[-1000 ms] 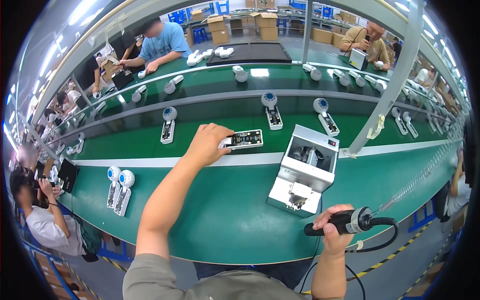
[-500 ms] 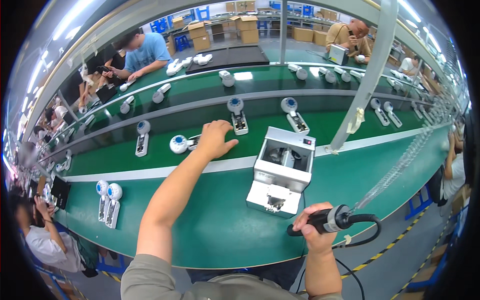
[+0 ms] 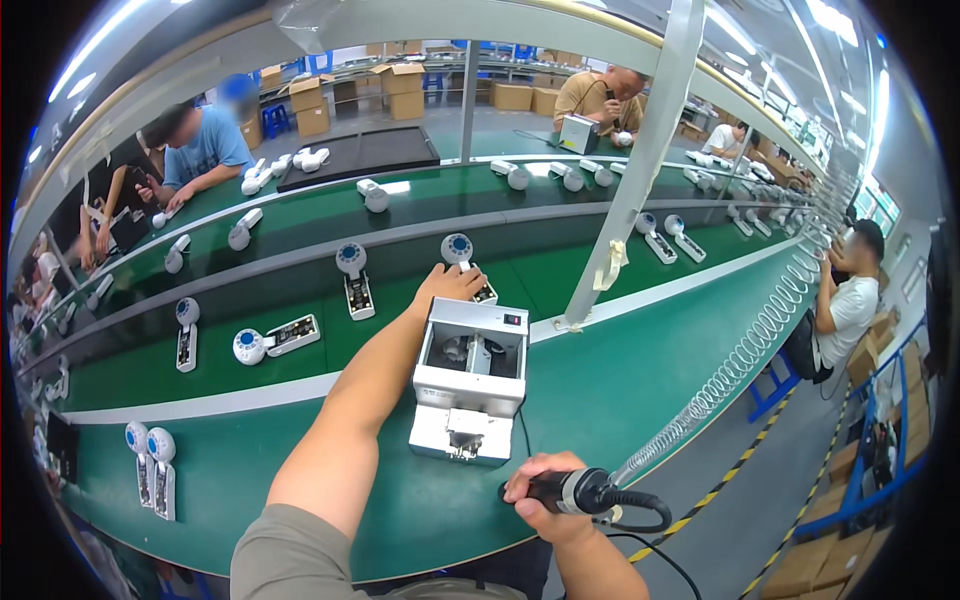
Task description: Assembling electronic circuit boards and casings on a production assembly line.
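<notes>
the left hand (image 3: 448, 288) reaches out over the green surface (image 3: 300, 440) and rests on a white fan unit (image 3: 462, 256) on the moving belt (image 3: 400, 300), fingers curled over its body; whether it is fully gripped i cannot tell. the right hand (image 3: 545, 490) is clenched around a black driver (image 3: 580, 490) near the front edge, its coiled cable (image 3: 740, 355) rising to the right. a white box feeder (image 3: 470, 375) stands between the two hands. judging from this, the work on this unit is only beginning: it lies on the belt, not yet drawn to the front, and the driver is well apart from it. more units (image 3: 355, 275) lie along the belt, untouched.
</notes>
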### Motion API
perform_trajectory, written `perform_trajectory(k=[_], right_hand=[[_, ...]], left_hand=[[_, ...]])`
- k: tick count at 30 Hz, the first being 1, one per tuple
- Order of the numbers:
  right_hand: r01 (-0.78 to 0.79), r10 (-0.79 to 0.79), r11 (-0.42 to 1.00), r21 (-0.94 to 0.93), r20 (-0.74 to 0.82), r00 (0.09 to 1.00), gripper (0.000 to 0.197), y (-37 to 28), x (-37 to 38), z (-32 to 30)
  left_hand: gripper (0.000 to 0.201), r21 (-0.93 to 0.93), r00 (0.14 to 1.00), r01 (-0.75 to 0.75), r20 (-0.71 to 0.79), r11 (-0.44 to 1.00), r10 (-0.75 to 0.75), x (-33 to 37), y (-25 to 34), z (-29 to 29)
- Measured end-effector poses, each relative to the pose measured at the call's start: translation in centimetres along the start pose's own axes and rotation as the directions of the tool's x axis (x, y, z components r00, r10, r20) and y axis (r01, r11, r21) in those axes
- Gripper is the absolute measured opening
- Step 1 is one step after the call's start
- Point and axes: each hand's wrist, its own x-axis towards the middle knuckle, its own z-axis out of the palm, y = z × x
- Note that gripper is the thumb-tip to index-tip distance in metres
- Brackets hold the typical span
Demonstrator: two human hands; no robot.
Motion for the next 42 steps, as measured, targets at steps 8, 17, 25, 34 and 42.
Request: perform_trajectory(k=[8, 17, 25, 34, 42], right_hand=[[0.0, 0.001, 1.0, -0.016, 0.012, 1.0, 0.037, -0.1, 0.1, -0.6], [-0.008, 0.009, 1.0, -0.023, 0.025, 1.0, 0.037, -0.3, -0.2, -0.4], [-0.015, 0.015, 0.999, -0.033, -0.005, 1.0, 0.04, -0.6, 1.3, -0.5], [0.084, -0.077, 0.995, -0.045, 0.133, 0.988, 0.038, -5.4, 5.6, 2.8], [0.24, -0.222, 0.965, -0.101, 0.164, 0.961, 0.027, -3.3, 8.0, 5.1]], left_hand=[[0.03, -0.003, 0.988, 0.133, 0.073, 0.991, -0.132, -0.8, 0.1, -2.2], [0.046, -0.619, 0.645, 0.399, -0.335, 0.677, -0.687, -9.3, -1.6, -8.4], [0.05, -0.645, 0.91, 0.307, -0.018, 0.7, -0.415, -18.3, 7.2, -25.4], [0.049, -0.384, 0.97, 0.029, 0.234, 0.923, 0.067, -23.2, 17.8, -25.5], [0.031, -0.427, 0.979, 0.005, 0.185, 0.904, 0.082, -25.9, 14.9, -25.6]])
